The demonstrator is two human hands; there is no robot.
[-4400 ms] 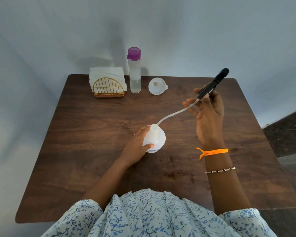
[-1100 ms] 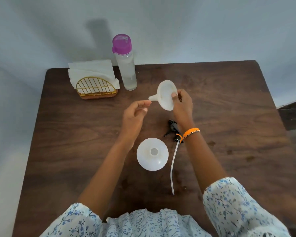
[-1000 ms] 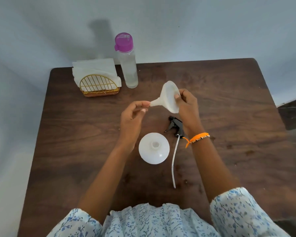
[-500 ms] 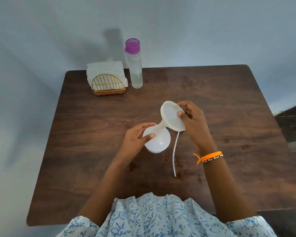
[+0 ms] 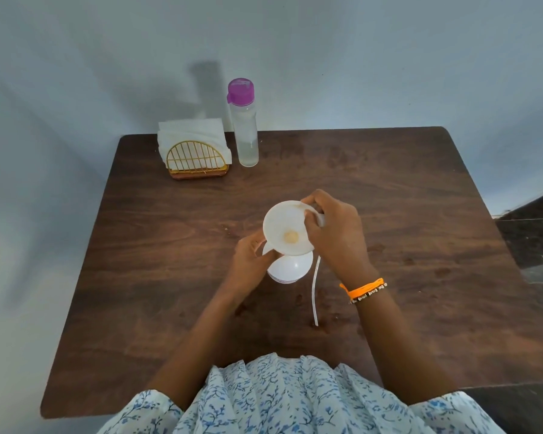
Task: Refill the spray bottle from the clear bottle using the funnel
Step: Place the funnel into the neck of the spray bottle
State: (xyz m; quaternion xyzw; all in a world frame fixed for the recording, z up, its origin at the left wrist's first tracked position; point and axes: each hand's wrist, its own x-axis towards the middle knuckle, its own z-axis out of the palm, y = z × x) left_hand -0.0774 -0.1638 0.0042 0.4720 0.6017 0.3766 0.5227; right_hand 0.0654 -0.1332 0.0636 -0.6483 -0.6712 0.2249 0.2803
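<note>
The white funnel [image 5: 287,227] stands upright over the neck of the white spray bottle [image 5: 290,268] in the middle of the table. My right hand [image 5: 336,233] pinches the funnel's rim on its right side. My left hand [image 5: 250,261] holds the bottle's neck below the funnel's bowl. The spray head's thin dip tube [image 5: 316,292] lies on the table right of the bottle; its black head is hidden under my right hand. The clear bottle [image 5: 246,133] with a purple cap stands at the back edge, capped, with liquid in it.
A gold wire napkin holder [image 5: 195,159] with white napkins stands left of the clear bottle. The dark wooden table [image 5: 420,214] meets a pale wall at the back. A dark floor shows past the right edge.
The funnel has turned from tilted to upright and its spout has gone down into the spray bottle's neck. My left hand shifted to hold under the funnel.
</note>
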